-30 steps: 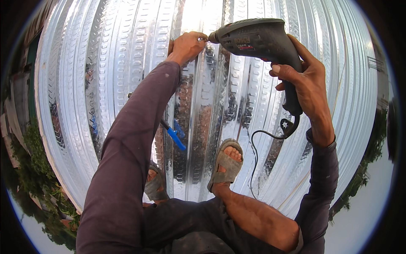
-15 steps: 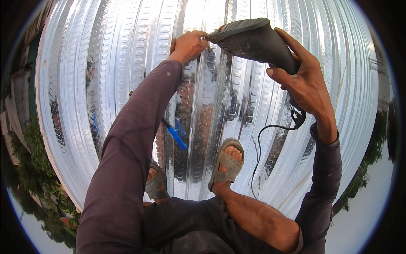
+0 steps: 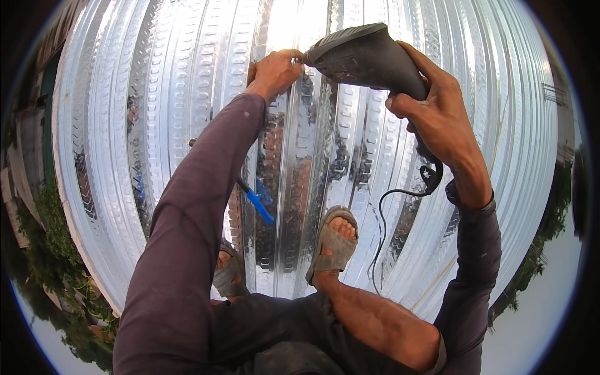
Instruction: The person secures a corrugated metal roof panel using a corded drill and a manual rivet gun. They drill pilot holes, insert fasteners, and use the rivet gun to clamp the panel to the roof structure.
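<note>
My left hand (image 3: 278, 72) is closed at the nose of a black corded drill (image 3: 362, 59), its fingertips pinching a small silvery piece (image 3: 295, 60) too small to identify. My right hand (image 3: 437, 119) grips the drill's handle from the right, holding it tilted almost horizontal, its nose pointing left into my left fingers. The cord (image 3: 394, 190) hangs from the handle and curves down over the ribbed shiny metal sheeting (image 3: 169, 94). Beside my left forearm lies a tool with a blue handle (image 3: 259, 206), its far end partly hidden behind the sleeve.
My sandalled feet (image 3: 332, 244) stand on the metal sheets, the left one (image 3: 230, 275) partly behind my arm. The sheeting's pale edge (image 3: 69, 219) curves along the left, with trees (image 3: 44, 219) beyond. More greenery (image 3: 537, 237) and sky show past the right side.
Compared with a second ago, the drill has rolled to show more of its top and shifted slightly left with my right hand. My left hand has stayed nearly in place at the nose.
</note>
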`<state>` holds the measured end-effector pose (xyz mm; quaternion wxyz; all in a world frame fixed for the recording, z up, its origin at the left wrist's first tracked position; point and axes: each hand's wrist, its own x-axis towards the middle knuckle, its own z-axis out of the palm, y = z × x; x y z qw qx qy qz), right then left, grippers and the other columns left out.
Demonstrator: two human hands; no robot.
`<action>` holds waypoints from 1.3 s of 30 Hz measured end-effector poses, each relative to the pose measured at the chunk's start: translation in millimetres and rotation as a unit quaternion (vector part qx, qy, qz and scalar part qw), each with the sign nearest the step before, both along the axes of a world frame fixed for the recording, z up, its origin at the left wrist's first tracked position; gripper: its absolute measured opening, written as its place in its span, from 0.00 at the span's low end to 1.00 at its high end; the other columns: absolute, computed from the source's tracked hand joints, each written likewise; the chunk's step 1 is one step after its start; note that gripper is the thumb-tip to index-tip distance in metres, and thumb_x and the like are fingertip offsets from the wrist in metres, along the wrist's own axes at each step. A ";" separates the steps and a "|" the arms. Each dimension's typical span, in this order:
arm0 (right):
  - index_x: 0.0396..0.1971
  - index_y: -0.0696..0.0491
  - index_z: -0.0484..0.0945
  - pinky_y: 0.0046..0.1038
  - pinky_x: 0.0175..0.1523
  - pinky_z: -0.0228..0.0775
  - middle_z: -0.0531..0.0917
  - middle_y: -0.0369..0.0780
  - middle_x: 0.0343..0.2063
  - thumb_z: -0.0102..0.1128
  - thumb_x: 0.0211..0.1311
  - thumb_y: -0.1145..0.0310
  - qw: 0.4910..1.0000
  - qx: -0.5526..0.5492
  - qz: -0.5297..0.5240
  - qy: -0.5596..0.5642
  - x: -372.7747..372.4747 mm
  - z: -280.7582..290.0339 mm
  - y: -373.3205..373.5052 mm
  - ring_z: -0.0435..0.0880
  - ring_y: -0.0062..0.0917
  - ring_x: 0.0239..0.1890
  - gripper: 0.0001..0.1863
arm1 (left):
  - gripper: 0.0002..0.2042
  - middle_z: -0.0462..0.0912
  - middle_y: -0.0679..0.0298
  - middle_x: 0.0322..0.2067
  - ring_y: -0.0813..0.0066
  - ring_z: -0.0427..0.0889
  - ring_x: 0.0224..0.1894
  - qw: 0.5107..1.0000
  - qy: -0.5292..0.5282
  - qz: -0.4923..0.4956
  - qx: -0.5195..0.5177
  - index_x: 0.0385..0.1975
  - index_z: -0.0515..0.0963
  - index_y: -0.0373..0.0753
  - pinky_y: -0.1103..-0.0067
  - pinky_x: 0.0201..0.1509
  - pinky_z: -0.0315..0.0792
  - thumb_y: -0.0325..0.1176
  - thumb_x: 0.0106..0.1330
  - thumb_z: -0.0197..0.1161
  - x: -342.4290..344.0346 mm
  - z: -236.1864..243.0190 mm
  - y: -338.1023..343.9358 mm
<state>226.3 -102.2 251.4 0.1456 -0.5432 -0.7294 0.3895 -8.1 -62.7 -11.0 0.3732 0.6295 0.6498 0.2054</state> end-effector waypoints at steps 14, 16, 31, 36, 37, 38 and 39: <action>0.66 0.66 0.69 0.25 0.37 0.76 0.84 0.43 0.33 0.63 0.51 0.75 0.991 -0.047 -0.122 0.038 8.5 26.3 -2.8 0.81 0.20 0.30 0.38 | 0.16 0.88 0.49 0.37 0.48 0.87 0.42 0.994 0.056 -0.045 0.077 0.51 0.84 0.47 0.58 0.47 0.78 0.40 0.67 0.59 4.2 -12.7 8.9; 0.69 0.67 0.64 0.25 0.36 0.76 0.84 0.44 0.34 0.63 0.51 0.76 0.991 -0.046 -0.117 0.046 27.5 28.4 -0.7 0.82 0.21 0.30 0.41 | 0.09 0.87 0.48 0.30 0.50 0.88 0.33 0.967 0.196 -0.142 0.074 0.43 0.77 0.38 0.60 0.38 0.79 0.33 0.69 0.55 19.4 4.5 14.0; 0.66 0.64 0.69 0.24 0.30 0.80 0.86 0.44 0.36 0.63 0.49 0.80 0.932 -0.056 -0.303 0.191 134.2 47.9 -34.9 0.84 0.22 0.32 0.38 | 0.09 0.87 0.57 0.24 0.64 0.88 0.28 0.825 0.386 -0.391 0.131 0.27 0.80 0.40 0.67 0.30 0.75 0.36 0.64 0.59 21.7 -6.5 42.7; 0.66 0.64 0.68 0.24 0.29 0.81 0.86 0.44 0.36 0.63 0.49 0.80 0.910 -0.062 -0.352 0.208 173.1 21.2 -40.5 0.85 0.22 0.30 0.38 | 0.10 0.88 0.53 0.27 0.56 0.88 0.29 0.891 0.329 -0.300 0.087 0.25 0.81 0.38 0.62 0.33 0.78 0.38 0.60 0.61 22.0 -3.6 38.9; 0.66 0.64 0.68 0.24 0.29 0.81 0.86 0.44 0.36 0.63 0.49 0.80 0.906 -0.064 -0.361 0.210 180.2 16.8 -42.9 0.85 0.23 0.30 0.38 | 0.10 0.88 0.52 0.27 0.55 0.88 0.30 0.886 0.330 -0.313 0.089 0.26 0.81 0.38 0.61 0.33 0.78 0.37 0.60 0.61 25.8 -0.4 43.4; 0.66 0.64 0.68 0.25 0.29 0.81 0.86 0.44 0.36 0.63 0.49 0.80 0.902 -0.066 -0.371 0.211 187.2 12.1 -45.2 0.85 0.23 0.30 0.38 | 0.10 0.88 0.52 0.27 0.53 0.88 0.30 0.881 0.331 -0.327 0.091 0.26 0.81 0.37 0.60 0.34 0.79 0.37 0.60 0.61 30.5 2.0 44.4; 0.66 0.64 0.68 0.25 0.29 0.81 0.86 0.44 0.36 0.63 0.49 0.80 0.898 -0.072 -0.375 0.218 191.3 8.7 -45.9 0.85 0.23 0.30 0.38 | 0.11 0.87 0.54 0.26 0.54 0.88 0.30 0.887 0.337 -0.305 0.088 0.29 0.80 0.36 0.61 0.34 0.78 0.38 0.60 0.61 28.9 -2.9 41.0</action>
